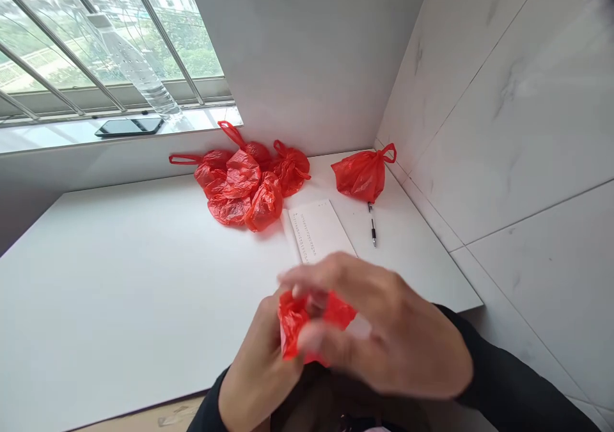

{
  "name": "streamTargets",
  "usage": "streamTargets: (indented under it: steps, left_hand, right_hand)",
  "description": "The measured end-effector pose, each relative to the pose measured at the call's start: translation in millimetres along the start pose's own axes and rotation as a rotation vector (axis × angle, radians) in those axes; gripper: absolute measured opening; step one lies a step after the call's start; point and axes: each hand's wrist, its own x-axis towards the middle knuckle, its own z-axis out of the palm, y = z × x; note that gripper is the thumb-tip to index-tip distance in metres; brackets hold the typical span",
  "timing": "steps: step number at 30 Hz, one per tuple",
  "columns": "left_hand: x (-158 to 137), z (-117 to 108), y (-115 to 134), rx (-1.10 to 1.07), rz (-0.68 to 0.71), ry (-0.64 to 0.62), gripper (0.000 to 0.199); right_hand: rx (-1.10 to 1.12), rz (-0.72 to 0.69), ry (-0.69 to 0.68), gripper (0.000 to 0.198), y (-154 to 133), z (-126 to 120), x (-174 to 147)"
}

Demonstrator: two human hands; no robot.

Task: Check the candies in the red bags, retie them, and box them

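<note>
My left hand (259, 361) is closed around a crumpled red plastic bag (290, 324) near the front edge of the table. Over the same bag curves my right hand (403, 329), blurred by motion, its thumb and fingers apart with red plastic showing between them. Whether the right fingers touch the bag I cannot make out. What the bag holds, if anything, is hidden. Just beyond the hands lies an open notebook (321, 227) with small writing down its page, partly covered by my right hand.
Several knotted red bags (242, 173) are heaped at the back of the white table (129, 278). Another tied red bag (362, 175) sits near the tiled wall (518, 137), a pen (373, 227) beside it. A water bottle (139, 67) and a phone (129, 127) rest on the windowsill.
</note>
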Motion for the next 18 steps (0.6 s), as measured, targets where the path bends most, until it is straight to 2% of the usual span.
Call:
streamTargets:
  steps: [4,6,10,12,15,18]
  left_hand:
    - [4.1,-2.3,1.5,-0.235,-0.204,0.095,0.027]
    - [4.0,-2.5,0.3,-0.347,-0.288,0.142,0.03]
    - [5.9,-7.5,-4.4,-0.46,-0.389,0.074,0.038]
    - [8.1,-13.7,-7.7,-0.503,-0.385,0.027,0.034]
    - [10.2,-24.6,-13.9,-0.46,-0.31,-0.069,0.022]
    - [8.9,-31.4,-20.0,-0.318,-0.238,-0.163,0.015]
  right_hand:
    - [0.044,0.087,-0.038,0.038,31.8,5.7,4.4]
    - [0.1,0.142,-0.052,0.029,42.8,11.4,3.5]
    - [0.14,0.218,0.065,0.012,40.3,17.4,-1.1]
    - [0.162,0.178,0.076,0.012,31.6,16.4,-4.6]
    - [0.202,0.089,0.009,0.015,24.8,14.7,-9.3]
    - [0.217,0.079,-0.016,0.033,35.1,17.4,-9.6]
